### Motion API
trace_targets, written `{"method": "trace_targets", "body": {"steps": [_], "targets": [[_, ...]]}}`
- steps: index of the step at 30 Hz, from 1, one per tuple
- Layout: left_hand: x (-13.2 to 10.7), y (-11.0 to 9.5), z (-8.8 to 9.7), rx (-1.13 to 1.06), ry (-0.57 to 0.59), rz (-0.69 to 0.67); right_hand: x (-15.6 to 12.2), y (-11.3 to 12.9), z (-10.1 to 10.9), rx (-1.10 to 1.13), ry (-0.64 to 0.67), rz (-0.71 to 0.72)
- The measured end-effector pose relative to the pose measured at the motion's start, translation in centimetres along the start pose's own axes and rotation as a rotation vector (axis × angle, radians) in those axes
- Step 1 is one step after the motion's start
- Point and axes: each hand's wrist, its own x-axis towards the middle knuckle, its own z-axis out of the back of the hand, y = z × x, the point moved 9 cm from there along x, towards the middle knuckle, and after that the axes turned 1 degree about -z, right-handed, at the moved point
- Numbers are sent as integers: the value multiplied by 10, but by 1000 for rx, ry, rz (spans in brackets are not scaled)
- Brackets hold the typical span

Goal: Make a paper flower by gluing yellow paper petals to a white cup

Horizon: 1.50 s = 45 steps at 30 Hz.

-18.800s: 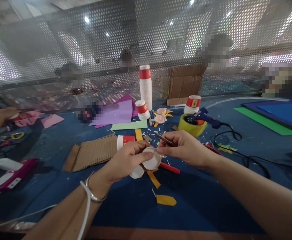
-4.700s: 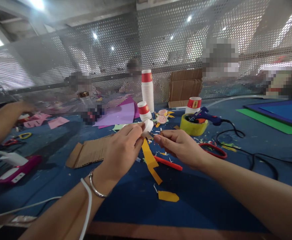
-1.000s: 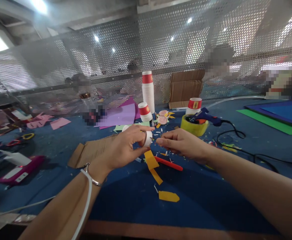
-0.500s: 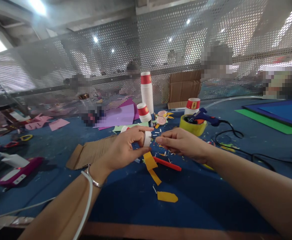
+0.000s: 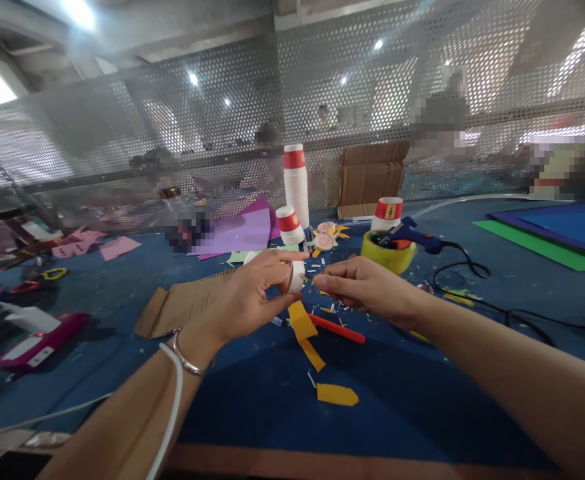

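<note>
Fingers of the left hand (image 5: 249, 290) grasp a small round white paper piece (image 5: 297, 277), thumb below and index finger stretched out above it, the piece held on edge over the blue table (image 5: 252, 407). Just beside it, the right hand (image 5: 359, 283) has thumb and index finger pressed together at the tips, the others curled in; I cannot tell whether anything is pinched there. Beneath the hands lie orange paper strips (image 5: 303, 325) and a red stick-like object (image 5: 339, 328), with a pointed orange piece (image 5: 337, 394) nearer the table's front edge. A silver bracelet (image 5: 186, 359) circles the left wrist. Corrugated cardboard (image 5: 187, 303) lies to the left of that hand. Beyond the hands, 2 patterned discs (image 5: 325, 241) sit near a tall stack of paper cups (image 5: 297, 193), and a shorter red-and-white cup stack (image 5: 290, 225) leans beside it. Purple paper (image 5: 242, 230) spreads to the left. To the right, a blue glue gun (image 5: 412, 233) rests on a yellow tape roll (image 5: 387, 261). A perforated metal panel (image 5: 322, 73) rises behind everything.
</note>
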Motion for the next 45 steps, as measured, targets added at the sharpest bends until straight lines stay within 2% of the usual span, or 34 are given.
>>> {"method": "trace_targets", "body": {"steps": [9, 15, 31, 41, 45], "targets": [[-1, -1, -1, 30, 26, -1, 0, 2, 0, -117, 1, 25], [0, -7, -5, 78, 98, -27, 0, 3, -3, -120, 23, 51], [1, -10, -8, 164, 109, -83, 0, 5, 1, -185, 16, 84], [0, -13, -14, 387, 116, -124, 5, 2, 6, -299, -62, 110], [0, -7, -14, 369, 84, -77, 7, 1, 7, -351, -95, 99]]}}
